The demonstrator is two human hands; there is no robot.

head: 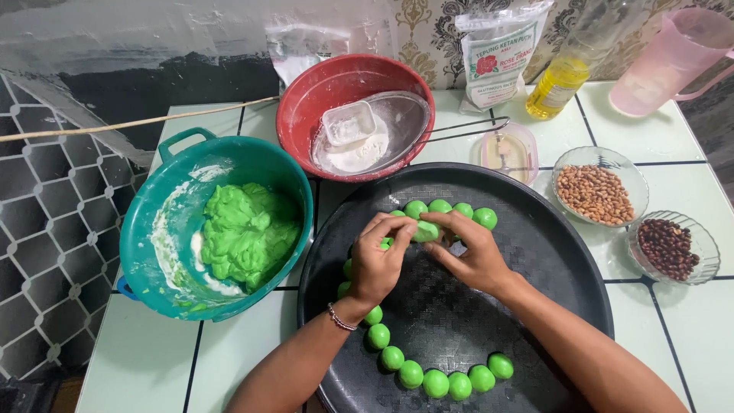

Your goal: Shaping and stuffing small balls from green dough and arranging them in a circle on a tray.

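Observation:
Over a round black tray (550,260), my left hand (378,264) and my right hand (474,252) meet fingertip to fingertip, pinching one green dough piece (425,231) between them. Several green dough balls (436,382) lie in a curved row along the tray's near edge and left side, and more sit just beyond my fingers at the far side (462,209). A teal basin (172,222) to the left holds a lump of green dough (245,229).
A red bowl (321,92) with white flour and a small clear tub stands behind the tray. To the right are a glass bowl of peanuts (596,191), a glass bowl of dark beans (671,246), a flour bag, an oil bottle and a pink jug (665,61).

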